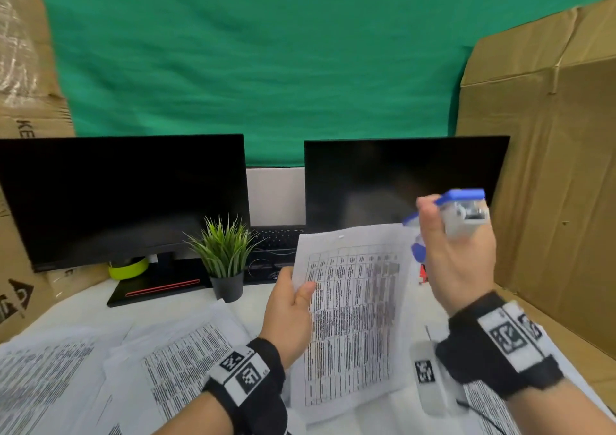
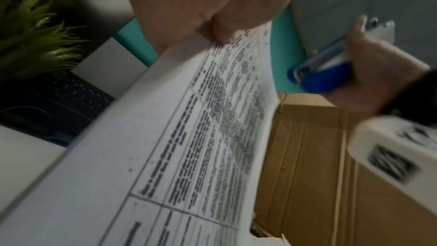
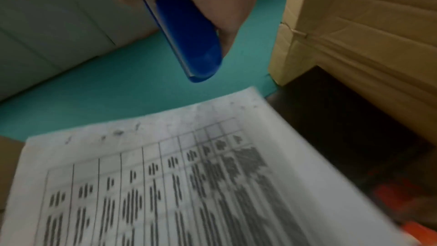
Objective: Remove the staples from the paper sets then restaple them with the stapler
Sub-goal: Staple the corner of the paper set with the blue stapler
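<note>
While loose white printed sheets [image 1: 180, 364] lie spread across the white desk [image 1: 83, 304] nearest the person, a white plastic tag with a black square code [image 1: 428, 374] rests on them below the right wrist. Above these, the left hand [image 1: 290, 314] pinches a white paper set printed with a table of dark text [image 1: 353, 321] by its left edge, thumb on the front and fingers behind, holding it lifted off the desk and tilted toward the person. In the left wrist view the thumb [image 2: 222, 31] presses on the sheet's margin. Just right of the set's upper corner, the right hand [image 1: 456, 261] has its fingers curled round a blue and silver stapler [image 1: 460, 211], raised in the air, close to the paper; whether it touches the paper cannot be told. In the right wrist view the stapler's blue tip [image 3: 196, 44] hangs above the top edge of the set. Farther back stand a small green potted plant in a dark pot [image 1: 226, 258], a black keyboard [image 1: 276, 238] and two dark monitors [image 1: 123, 198], with a green cloth backdrop [image 1: 266, 61] behind and brown cardboard boxes [image 1: 550, 168] on both sides.
</note>
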Motion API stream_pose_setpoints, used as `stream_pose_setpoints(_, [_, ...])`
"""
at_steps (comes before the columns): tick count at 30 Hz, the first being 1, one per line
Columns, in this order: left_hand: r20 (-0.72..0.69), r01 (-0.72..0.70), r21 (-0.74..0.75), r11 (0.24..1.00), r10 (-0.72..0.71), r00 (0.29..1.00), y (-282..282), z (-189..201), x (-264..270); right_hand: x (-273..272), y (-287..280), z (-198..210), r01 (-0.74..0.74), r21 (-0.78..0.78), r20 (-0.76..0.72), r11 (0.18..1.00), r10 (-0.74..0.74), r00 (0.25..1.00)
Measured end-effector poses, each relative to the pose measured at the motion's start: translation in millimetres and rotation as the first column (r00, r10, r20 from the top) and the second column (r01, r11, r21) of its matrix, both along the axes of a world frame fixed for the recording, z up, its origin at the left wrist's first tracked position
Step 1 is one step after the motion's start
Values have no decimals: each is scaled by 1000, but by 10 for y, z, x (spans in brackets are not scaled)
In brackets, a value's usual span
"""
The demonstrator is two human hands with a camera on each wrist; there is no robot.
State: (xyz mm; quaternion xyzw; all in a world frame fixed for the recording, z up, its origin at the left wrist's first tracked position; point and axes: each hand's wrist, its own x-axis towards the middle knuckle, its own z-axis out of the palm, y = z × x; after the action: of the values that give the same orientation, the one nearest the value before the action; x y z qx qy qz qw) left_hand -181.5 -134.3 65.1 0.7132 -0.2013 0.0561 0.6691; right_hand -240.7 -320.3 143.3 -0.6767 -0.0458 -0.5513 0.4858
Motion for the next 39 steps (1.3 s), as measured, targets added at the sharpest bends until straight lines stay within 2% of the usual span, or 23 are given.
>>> stream_pose_setpoints(4, [11,52,1,999,-52,999,-50,12,-67,165,156,318,-9,-64,16,998,10,1000])
stream_pose_setpoints(8, [66,68,18,998,-69,995,-75,44,-134,312,289,323,9,-132,-53,991,-17,998])
stream_pose_setpoints(12, [61,70,27,997,-72,996,-77,62,-165,373,290,338,41,-102,-45,994,-46,998])
stream_pose_setpoints(14, [30,68,28,997,-69,997,-69,37,-149,406,293,349,71,-142,-98,987,-85,992])
stream_pose_setpoints(16, [-40,62,29,998,-60,997,-80,-16,-120,464,279,325,71,-171,-211,983,-107,972])
stream_pose_setpoints(19, [-207,64,8,998,-61,977,-99,-138,-71,517,255,215,3,-60,-319,998,-22,948])
stream_pose_setpoints(23, [-345,88,-35,996,-95,934,-32,-289,14,505,97,100,14,227,-308,974,58,949])
stream_pose_setpoints(28, [-410,106,-30,994,-109,906,109,-348,117,374,-339,-239,6,516,-402,857,236,885])
stream_pose_setpoints(31, [-443,90,-33,995,-96,891,147,-384,183,156,-617,-340,79,691,-307,718,193,932])
stream_pose_setpoints(33, [-489,57,-62,996,-80,869,164,-422,234,-9,-831,-314,67,762,-229,644,172,958])
stream_pose_setpoints(35, [-518,13,-56,998,-41,855,153,-466,300,-147,-945,-281,-27,767,-178,641,254,951])
stream_pose_setpoints(36, [-521,5,-49,999,-30,853,133,-475,323,-181,-955,-283,-51,746,-207,664,304,930])
stream_pose_setpoints(39, [-530,57,-96,994,-100,842,-22,-467,336,-176,-887,-472,28,593,-492,805,335,803])
